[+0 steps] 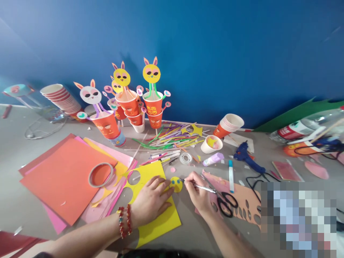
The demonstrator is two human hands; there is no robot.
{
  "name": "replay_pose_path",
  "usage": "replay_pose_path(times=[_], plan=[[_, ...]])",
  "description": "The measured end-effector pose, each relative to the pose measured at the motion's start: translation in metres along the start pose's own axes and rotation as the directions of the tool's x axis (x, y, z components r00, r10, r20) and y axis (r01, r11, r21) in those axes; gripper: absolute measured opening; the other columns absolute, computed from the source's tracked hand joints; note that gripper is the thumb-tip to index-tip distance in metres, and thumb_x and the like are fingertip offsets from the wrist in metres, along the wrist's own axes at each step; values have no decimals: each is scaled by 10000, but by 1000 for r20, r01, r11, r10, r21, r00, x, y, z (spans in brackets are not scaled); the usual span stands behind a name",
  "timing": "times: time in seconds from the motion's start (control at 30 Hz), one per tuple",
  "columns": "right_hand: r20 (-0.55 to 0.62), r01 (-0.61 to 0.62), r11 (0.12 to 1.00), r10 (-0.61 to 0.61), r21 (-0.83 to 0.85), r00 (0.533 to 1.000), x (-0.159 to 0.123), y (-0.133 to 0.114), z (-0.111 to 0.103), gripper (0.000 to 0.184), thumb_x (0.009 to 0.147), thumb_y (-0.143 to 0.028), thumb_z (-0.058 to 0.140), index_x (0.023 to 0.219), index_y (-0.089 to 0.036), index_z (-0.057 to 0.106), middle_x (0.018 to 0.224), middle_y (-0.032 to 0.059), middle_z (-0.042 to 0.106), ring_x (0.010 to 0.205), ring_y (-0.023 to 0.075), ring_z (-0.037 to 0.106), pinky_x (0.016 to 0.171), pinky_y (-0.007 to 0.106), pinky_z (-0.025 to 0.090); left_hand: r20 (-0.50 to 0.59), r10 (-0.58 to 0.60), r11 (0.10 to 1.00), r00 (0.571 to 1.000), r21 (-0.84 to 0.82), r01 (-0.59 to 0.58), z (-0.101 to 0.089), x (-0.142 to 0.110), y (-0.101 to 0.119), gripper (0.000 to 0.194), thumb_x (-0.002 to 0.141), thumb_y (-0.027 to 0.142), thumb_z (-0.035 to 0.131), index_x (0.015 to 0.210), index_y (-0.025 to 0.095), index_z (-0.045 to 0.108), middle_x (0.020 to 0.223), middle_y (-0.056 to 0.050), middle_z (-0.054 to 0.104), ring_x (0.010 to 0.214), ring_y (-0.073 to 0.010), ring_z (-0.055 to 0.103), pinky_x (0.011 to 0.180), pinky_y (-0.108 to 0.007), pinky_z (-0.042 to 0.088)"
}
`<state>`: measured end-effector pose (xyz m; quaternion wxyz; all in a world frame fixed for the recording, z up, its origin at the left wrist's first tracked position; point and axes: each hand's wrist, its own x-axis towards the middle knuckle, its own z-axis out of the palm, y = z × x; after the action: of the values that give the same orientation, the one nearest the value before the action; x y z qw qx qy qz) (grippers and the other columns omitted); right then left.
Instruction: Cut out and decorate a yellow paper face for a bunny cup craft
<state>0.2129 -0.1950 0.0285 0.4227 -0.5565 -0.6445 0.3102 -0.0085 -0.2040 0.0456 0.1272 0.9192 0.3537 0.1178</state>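
Note:
A small yellow paper circle (176, 184) with two blue dots lies on the grey table. My left hand (153, 197) rests flat on a yellow paper sheet (163, 229) that has round holes cut from it; its fingertips reach the circle's left edge. My right hand (198, 191) pinches a slim pen (205, 188), its tip at the circle's upper right. Right of that hand, black-handled scissors (225, 204) lie on an orange paper sheet (243, 193) with cut-out holes. A pink paper disc (172, 170) sits just above the circle.
Behind stand red paper cups (104, 125) with rabbit-faced figures. Pipe cleaners (163, 138), a tape roll (186, 158), a glue stick (213, 159), a blue marker (231, 175) and a glue gun (248, 159) lie beyond my hands. Stacked coloured paper (64, 175) bears a larger tape roll (101, 175).

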Motion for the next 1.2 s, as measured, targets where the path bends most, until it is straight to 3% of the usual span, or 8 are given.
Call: replay_pose_path(times=[0.37,1.2], plan=[[-1,61,995,-61,-79,998,-1,0,3,216,892,-150,473,693,-232,452,610,-39,541,557,133,508,564,249,392,-1,3,1000,1000,13,-3,0,-1,0,404,962,350,554,1344,219,535,1338,-73,567,1210,-283,483,1074,-480,401],[14,73,992,-72,-105,997,0,1,4,199,885,-145,492,710,-236,469,622,-35,568,565,136,537,566,239,411,-22,12,999,1000,30,-11,-2,0,1,421,929,341,608,1327,220,543,1311,-80,586,1193,-264,500,1061,-467,422]])
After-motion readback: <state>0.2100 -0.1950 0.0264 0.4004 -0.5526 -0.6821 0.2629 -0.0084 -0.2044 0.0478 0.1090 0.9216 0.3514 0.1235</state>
